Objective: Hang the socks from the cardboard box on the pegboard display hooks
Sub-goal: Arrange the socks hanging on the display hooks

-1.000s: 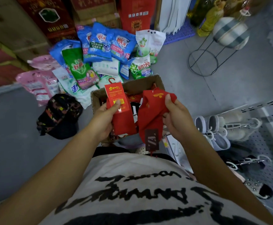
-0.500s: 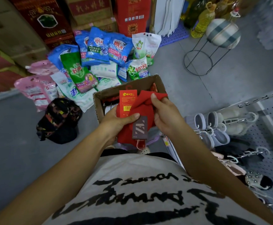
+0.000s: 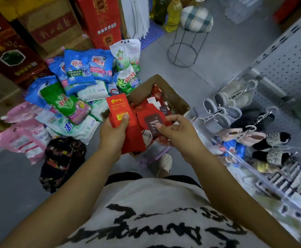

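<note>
A: How should this step go?

B: The left hand [image 3: 113, 135] grips one sock pack [image 3: 118, 111] over the box, thumb clamped on its card. The right hand [image 3: 176, 135] seems to pinch the dark tag [image 3: 152, 123] of a second pair [image 3: 142, 119], though it's blurred. I'd sort one pack free, then turn right to the pegboard [image 3: 289, 68] and hang it squarely.

A: And the box [image 3: 174, 101]?

B: It's open, just beyond the hands, with more red socks [image 3: 157, 93] inside.
</note>
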Tool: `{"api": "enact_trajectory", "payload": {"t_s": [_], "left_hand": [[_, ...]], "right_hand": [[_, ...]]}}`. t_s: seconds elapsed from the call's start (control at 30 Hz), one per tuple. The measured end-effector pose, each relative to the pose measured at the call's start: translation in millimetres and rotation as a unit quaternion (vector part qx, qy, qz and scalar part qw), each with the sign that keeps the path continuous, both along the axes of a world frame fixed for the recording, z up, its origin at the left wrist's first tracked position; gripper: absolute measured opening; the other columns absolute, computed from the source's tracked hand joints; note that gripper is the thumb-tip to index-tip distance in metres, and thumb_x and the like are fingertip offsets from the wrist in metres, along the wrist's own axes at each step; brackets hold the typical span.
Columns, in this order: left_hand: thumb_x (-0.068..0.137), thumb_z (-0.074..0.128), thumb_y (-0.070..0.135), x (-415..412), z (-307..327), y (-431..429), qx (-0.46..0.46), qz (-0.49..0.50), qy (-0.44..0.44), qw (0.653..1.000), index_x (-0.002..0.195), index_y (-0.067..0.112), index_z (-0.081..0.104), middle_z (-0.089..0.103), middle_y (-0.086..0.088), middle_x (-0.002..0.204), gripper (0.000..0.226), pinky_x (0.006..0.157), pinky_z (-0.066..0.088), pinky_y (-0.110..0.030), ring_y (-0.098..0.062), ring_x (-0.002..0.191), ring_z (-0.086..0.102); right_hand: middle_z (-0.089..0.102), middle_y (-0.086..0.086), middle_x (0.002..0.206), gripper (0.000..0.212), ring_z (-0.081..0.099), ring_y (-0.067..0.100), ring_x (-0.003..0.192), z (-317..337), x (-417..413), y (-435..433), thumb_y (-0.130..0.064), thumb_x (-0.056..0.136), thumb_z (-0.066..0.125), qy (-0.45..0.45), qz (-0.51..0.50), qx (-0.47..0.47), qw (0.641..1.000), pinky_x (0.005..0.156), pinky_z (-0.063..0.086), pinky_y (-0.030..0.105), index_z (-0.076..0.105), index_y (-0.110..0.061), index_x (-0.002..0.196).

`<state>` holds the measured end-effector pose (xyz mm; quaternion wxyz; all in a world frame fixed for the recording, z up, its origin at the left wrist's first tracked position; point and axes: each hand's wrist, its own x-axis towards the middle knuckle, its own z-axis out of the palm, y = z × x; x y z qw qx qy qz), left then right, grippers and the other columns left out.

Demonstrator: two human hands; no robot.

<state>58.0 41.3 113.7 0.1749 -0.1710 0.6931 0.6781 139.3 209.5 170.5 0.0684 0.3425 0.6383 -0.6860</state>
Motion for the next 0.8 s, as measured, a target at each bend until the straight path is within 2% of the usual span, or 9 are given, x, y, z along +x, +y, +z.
{"api": "enact_trajectory", "payload": {"t_s": [0.07,0.17,0.23,0.33,0.43,0.5,0.57,0.67,0.8], "left_hand": [[0.095,0.069,0.038,2.4,2.3,-3.3,-0.018,-0.049,0.02,0.998,0.105,0.03,0.071,0.077,0.001,0.106,0.013,0.093,0.058,-0.051,-0.02,0.099,0.073],[0.097,0.066,0.04,11.8,14.9,5.3,-0.012,-0.139,0.041,0.989,0.112,0.031,0.071,0.077,0.004,0.107,0.019,0.095,0.057,-0.05,-0.017,0.101,0.073],[0.096,0.066,0.042,22.6,26.1,19.3,-0.007,-0.21,0.067,0.975,0.112,0.032,0.071,0.077,0.006,0.106,0.019,0.097,0.057,-0.048,-0.015,0.102,0.073],[0.099,0.064,0.037,44.6,47.4,47.4,0.011,-0.3,0.104,0.948,0.109,0.03,0.071,0.078,0.007,0.102,0.015,0.094,0.057,-0.041,-0.012,0.097,0.073],[0.101,0.06,0.033,69.1,65.7,76.4,0.036,-0.373,0.113,0.92,0.108,0.029,0.071,0.078,0.006,0.101,0.013,0.089,0.059,-0.038,-0.013,0.095,0.073],[0.101,0.06,0.032,86.6,74.4,94.6,0.049,-0.405,0.11,0.906,0.113,0.026,0.07,0.078,0.002,0.105,0.017,0.091,0.059,-0.041,-0.017,0.097,0.074],[0.101,0.059,0.031,105.2,79.4,113.0,0.063,-0.417,0.106,0.9,0.117,0.023,0.07,0.078,0.001,0.105,0.021,0.091,0.06,-0.04,-0.018,0.098,0.074],[0.101,0.059,0.034,137.3,85.7,143.4,0.082,-0.426,0.094,0.896,0.115,0.025,0.071,0.078,0.002,0.104,0.02,0.086,0.061,-0.038,-0.019,0.098,0.075],[0.102,0.057,0.036,191.0,92.4,190.0,0.101,-0.433,0.077,0.893,0.113,0.027,0.071,0.08,0.004,0.099,0.02,0.075,0.062,-0.03,-0.018,0.092,0.077]], "right_hand": [[0.074,0.017,0.081,0.027,0.07,0.021,0.066,7.7,19.7,1.4,-0.015,0.091,0.073,0.021,-0.057,0.0,0.998,0.071,0.064,0.04,0.058,-0.016,0.113],[0.074,0.009,0.074,0.007,0.07,0.02,0.066,16.9,53.7,1.3,-0.017,0.094,0.068,0.048,-0.118,-0.031,0.991,0.07,0.063,0.032,0.068,-0.01,0.096],[0.074,0.011,0.079,0.019,0.071,0.022,0.072,21.0,75.1,1.4,-0.022,0.096,0.065,0.064,-0.159,-0.064,0.983,0.072,0.062,0.029,0.071,-0.003,0.094],[0.076,0.014,0.096,0.036,0.074,0.022,0.085,30.6,107.9,7.2,-0.031,0.093,0.06,0.124,-0.198,-0.141,0.962,0.079,0.061,0.028,0.068,0.0,0.109],[0.076,0.016,0.103,0.049,0.075,0.022,0.093,41.0,143.7,19.2,-0.023,0.078,0.068,0.182,-0.229,-0.167,0.942,0.083,0.06,0.026,0.064,0.002,0.12],[0.076,0.017,0.098,0.047,0.076,0.021,0.089,47.1,166.4,31.4,-0.01,0.076,0.073,0.187,-0.257,-0.138,0.938,0.081,0.061,0.026,0.064,0.004,0.121],[0.077,0.015,0.088,0.035,0.076,0.018,0.077,52.8,185.3,45.1,-0.002,0.082,0.073,0.16,-0.3,-0.076,0.937,0.072,0.061,0.023,0.067,0.004,0.115],[0.076,0.007,0.073,0.01,0.066,0.011,0.056,53.4,212.8,70.8,-0.01,0.086,0.077,0.113,-0.355,0.072,0.925,0.055,0.052,0.02,0.075,-0.007,0.095],[0.069,-0.008,0.063,0.01,0.059,0.004,0.058,52.4,255.5,110.4,-0.024,0.078,0.085,0.098,-0.386,0.218,0.891,0.06,0.048,0.024,0.078,-0.019,0.073]]}}
